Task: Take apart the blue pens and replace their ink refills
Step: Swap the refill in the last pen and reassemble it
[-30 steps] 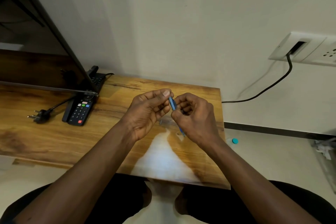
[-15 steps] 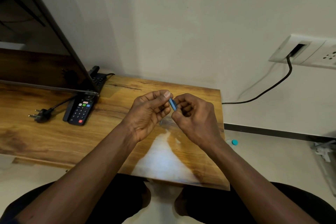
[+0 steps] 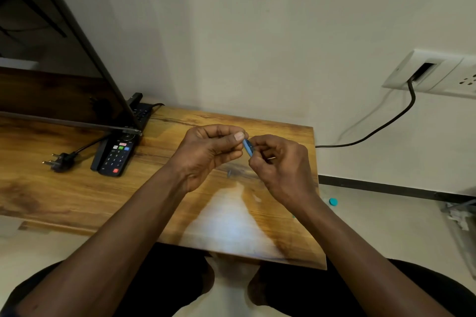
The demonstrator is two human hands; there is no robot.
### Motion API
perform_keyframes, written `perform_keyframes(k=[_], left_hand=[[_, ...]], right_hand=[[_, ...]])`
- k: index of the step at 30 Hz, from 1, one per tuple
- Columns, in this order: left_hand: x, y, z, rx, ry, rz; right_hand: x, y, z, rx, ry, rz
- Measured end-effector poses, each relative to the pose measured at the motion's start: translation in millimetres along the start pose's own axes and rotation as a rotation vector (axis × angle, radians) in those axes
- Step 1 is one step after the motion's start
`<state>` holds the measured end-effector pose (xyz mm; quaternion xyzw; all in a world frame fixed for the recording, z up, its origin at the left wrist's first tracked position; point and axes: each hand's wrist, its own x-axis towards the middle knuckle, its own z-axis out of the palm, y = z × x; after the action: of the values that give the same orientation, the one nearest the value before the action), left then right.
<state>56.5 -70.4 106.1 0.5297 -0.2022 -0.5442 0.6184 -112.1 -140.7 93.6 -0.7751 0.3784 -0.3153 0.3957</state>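
A blue pen point(image 3: 248, 148) is held above the wooden table point(image 3: 77, 195), between both hands. My left hand point(image 3: 208, 154) pinches its upper end with thumb and fingers. My right hand point(image 3: 280, 170) grips the lower part with curled fingers, hiding most of the barrel. Only a short blue stretch shows between the hands. A small dark piece point(image 3: 228, 174) lies on the table under the hands.
A black remote point(image 3: 116, 157) and a loose plug point(image 3: 60, 161) lie at the left, under the edge of a dark screen point(image 3: 51, 59). A wall socket point(image 3: 432, 74) with a black cable point(image 3: 381, 126) is at the right. A teal cap point(image 3: 333, 201) lies on the floor.
The hands have stayed in place above the table. The blue pen tip that showed below my right hand a second ago is now hidden.
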Motion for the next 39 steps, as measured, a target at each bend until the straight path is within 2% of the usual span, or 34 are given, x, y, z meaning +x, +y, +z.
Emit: perform_keyframes(k=[13,20,30,35,39], left_hand=[[-2.5,4.1,-9.3,0.131,-0.036,0.08],[-3.4,7.7,-13.6,0.377,-0.034,0.21],[-3.0,-4.0,-10.9,0.567,0.002,0.441],[-2.0,-7.6,-8.5,0.565,-0.001,0.422],[-3.8,-4.8,-3.3,0.436,0.029,0.377]], right_hand=[[0.9,-6.9,-4.0,-0.125,0.005,-0.125],[0.7,-6.4,-2.5,-0.163,0.003,-0.131],[0.9,-8.2,-4.2,-0.176,-0.005,-0.11],[1.2,-5.2,-6.7,-0.201,-0.021,-0.104],[3.5,-9.0,-7.1,-0.091,-0.039,-0.067]])
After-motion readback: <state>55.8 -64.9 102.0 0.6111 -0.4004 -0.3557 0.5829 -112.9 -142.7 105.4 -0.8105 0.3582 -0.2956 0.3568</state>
